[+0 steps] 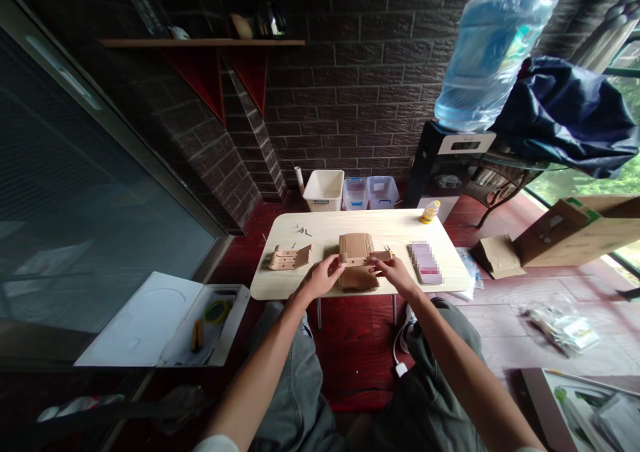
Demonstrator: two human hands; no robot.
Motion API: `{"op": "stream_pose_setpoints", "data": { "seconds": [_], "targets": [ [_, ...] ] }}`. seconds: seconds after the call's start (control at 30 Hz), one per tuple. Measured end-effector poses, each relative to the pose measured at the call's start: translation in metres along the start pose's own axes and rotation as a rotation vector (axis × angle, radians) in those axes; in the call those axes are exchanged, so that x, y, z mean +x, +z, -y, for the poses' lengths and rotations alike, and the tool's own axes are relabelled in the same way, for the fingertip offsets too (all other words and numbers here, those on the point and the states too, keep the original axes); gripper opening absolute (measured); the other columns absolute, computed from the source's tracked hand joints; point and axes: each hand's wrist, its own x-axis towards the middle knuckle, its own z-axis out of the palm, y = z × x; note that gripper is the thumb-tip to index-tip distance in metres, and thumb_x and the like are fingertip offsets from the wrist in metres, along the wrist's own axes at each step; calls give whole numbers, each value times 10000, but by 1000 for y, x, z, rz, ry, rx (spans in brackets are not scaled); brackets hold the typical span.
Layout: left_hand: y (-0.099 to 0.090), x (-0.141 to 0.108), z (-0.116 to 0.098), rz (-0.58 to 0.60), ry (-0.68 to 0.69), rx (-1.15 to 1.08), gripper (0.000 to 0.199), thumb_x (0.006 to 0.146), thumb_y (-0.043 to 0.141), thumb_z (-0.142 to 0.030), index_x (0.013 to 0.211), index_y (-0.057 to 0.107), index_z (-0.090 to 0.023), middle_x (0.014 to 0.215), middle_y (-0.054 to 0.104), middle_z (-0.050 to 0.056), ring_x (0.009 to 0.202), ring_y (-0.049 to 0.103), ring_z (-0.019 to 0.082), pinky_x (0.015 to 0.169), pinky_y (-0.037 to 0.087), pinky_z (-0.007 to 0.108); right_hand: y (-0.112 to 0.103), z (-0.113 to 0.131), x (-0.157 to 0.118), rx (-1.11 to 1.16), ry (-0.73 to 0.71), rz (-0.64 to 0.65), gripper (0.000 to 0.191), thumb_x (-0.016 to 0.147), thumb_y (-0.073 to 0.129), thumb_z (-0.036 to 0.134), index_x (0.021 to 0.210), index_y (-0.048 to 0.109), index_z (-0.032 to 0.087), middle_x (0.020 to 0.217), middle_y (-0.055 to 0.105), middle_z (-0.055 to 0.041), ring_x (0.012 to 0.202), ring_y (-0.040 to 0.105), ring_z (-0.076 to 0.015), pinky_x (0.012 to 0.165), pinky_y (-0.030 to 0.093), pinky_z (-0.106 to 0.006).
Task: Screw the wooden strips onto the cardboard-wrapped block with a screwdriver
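A dark brick wall (350,72) backs a room with a reddish floor (355,379), as seen from the head camera, with a wooden shelf (200,43) at upper left and a water dispenser (445,165) bearing a plastic-wrapped blue bottle (493,59) at right. Against the wall stand a cream bin (324,205) and two clear bins (370,202); a large cardboard box (575,239) sits by the bright window, and an open white case (130,319) lies at lower left.

At a pale wood-grain table (345,220) in the center, a seated person in grey-green trousers works bare-handed. The left hand (323,275) pinches the left end of a narrow light-brown strip (356,262) marked with dark dots, while the right hand (391,271) grasps it toward the right. The strip is near the table's front edge, across brown panels (356,241). To the left rest light-brown wooden pieces (290,257), with small hardware (303,230) behind them; to the right lie a pixelated purple item (425,264) and, near the far corner, a yellow-topped container (430,212).
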Motion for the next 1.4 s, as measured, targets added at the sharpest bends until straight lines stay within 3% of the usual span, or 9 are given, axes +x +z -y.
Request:
{"op": "stream_pose_setpoints", "data": {
  "seconds": [0.23, 0.53, 0.8, 0.97, 1.13, 1.4],
  "targets": [
    [6, -3, 21, -19, 9, 125, 326, 924, 567, -417, 1204, 608, -255, 1067, 719, 45, 940, 685, 203, 827, 561, 315, -20, -18, 6, -133, -67, 11, 402, 841, 661, 525, 1052, 678, 184, 988, 764, -93, 823, 732, -219, 653, 560, -293],
    [20, -2, 35, -87, 151, 184, 291, 942, 559, -350, 1197, 591, -213, 1197, 638, 82, 1159, 584, 231, 1033, 485, 413, -32, -34, 9, -172, -13, 37, 445, 863, 619, 562, 1078, 685, 179, 1032, 758, -109, 861, 743, -233, 648, 559, -284],
    [25, 0, 29, -71, 143, 144, 310, 936, 573, -339, 1225, 583, -227, 1221, 639, 73, 1174, 590, 226, 1042, 488, 412, -34, -30, -1, -143, 1, -15, 458, 831, 662, 569, 1072, 678, 180, 992, 760, -102, 826, 742, -224, 638, 562, -278],
    [29, -1, 26, -86, 71, 109, 332, 924, 589, -354, 1241, 579, -255, 1193, 667, 59, 1110, 642, 220, 985, 528, 402, -38, -26, -7, -161, -11, -20, 444, 846, 644, 570, 1050, 668, 177, 983, 762, -104, 810, 740, -213, 629, 555, -267],
    [28, 0, 19, -76, 64, 62, 413, 917, 599, -358, 1314, 531, -271, 1250, 656, 55, 1139, 635, 209, 1018, 514, 398, -40, -27, -6, -142, -14, -16, 462, 852, 653, 538, 1137, 644, 174, 1010, 758, -112, 819, 741, -209, 645, 557, -272],
    [24, 1, 10, -48, 33, 85, 340, 927, 572, -345, 1260, 572, -275, 1227, 677, 39, 1103, 654, 209, 974, 535, 381, -41, -29, -3, -108, 2, -20, 575, 818, 699, 513, 1271, 593, 177, 1017, 754, -120, 835, 741, -228, 656, 566, -308]
  ]
}}
